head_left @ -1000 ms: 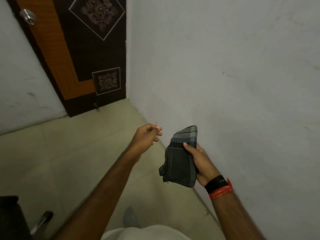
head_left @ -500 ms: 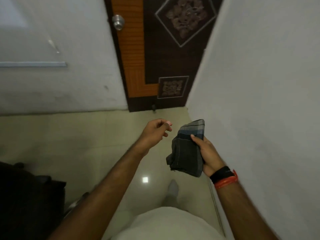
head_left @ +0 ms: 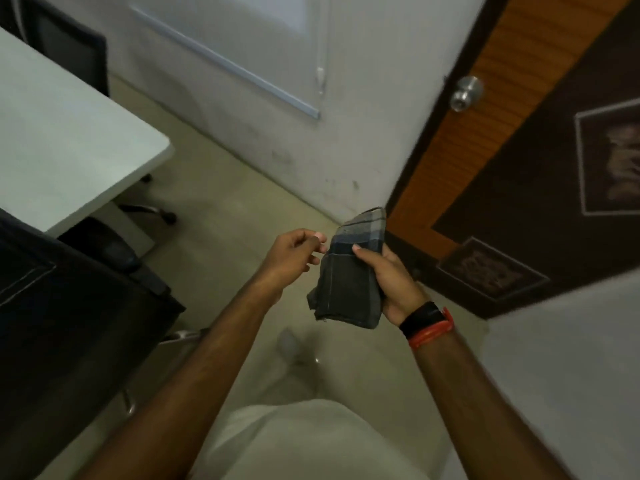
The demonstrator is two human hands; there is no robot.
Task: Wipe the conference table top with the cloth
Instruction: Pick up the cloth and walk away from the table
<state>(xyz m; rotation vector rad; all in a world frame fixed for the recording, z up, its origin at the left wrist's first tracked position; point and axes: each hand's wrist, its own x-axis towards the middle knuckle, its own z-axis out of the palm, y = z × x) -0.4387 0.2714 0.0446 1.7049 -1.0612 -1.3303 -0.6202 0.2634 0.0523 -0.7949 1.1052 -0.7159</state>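
Observation:
A folded dark grey checked cloth (head_left: 346, 282) is held upright in mid-air by my right hand (head_left: 388, 278), thumb across its front and fingers behind it. My left hand (head_left: 294, 254) hovers just left of the cloth with fingers loosely curled, holding nothing; its fingertips are near the cloth's left edge, contact unclear. The white conference table (head_left: 62, 147) shows its corner at the upper left, well away from both hands.
A black office chair (head_left: 69, 306) stands at the left between me and the table; another dark chair (head_left: 69, 50) sits beyond the table. A whiteboard (head_left: 235, 36) hangs on the wall ahead. A brown door with a steel knob (head_left: 465, 93) is on the right. Beige tiled floor lies below.
My view has swung left: the door has slid to the right and the table and chairs have come into sight. Both hands keep the same pose, the cloth still in my right hand.

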